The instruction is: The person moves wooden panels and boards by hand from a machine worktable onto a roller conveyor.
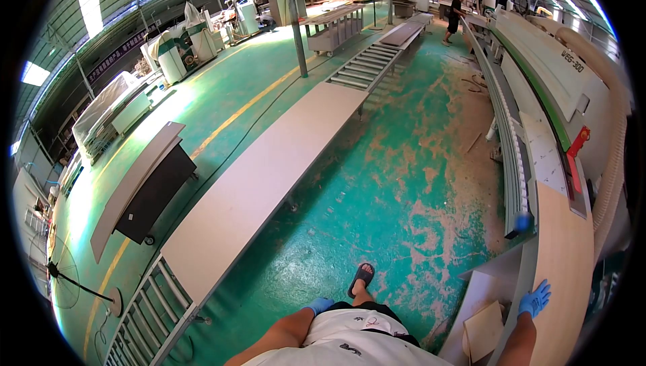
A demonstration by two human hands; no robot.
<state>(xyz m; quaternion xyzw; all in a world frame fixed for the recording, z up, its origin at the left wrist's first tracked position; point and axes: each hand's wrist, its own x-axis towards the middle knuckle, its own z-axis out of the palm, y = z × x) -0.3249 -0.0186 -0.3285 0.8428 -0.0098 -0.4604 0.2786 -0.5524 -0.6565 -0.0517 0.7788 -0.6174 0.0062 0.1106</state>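
Observation:
My right hand [535,300], in a blue glove, lies flat with its fingers out on a pale wood-grain board [562,265] at the edge of a large saw machine [572,90]. My left hand [319,305], also in a blue glove, hangs against my shorts at the hip. Its fingers are hardly visible, so I cannot make out whether it is closed. To the left, a long pale panel [269,171] rests on a roller conveyor [158,309].
A red handle [579,140] stands up from the machine near the board. Offcuts [483,329] sit in a box below my right arm. Stacked panels [138,191] stand on a wheeled cart at left. A fan [54,270] and a post [296,23] rise nearby. Another person [455,17] stands far off.

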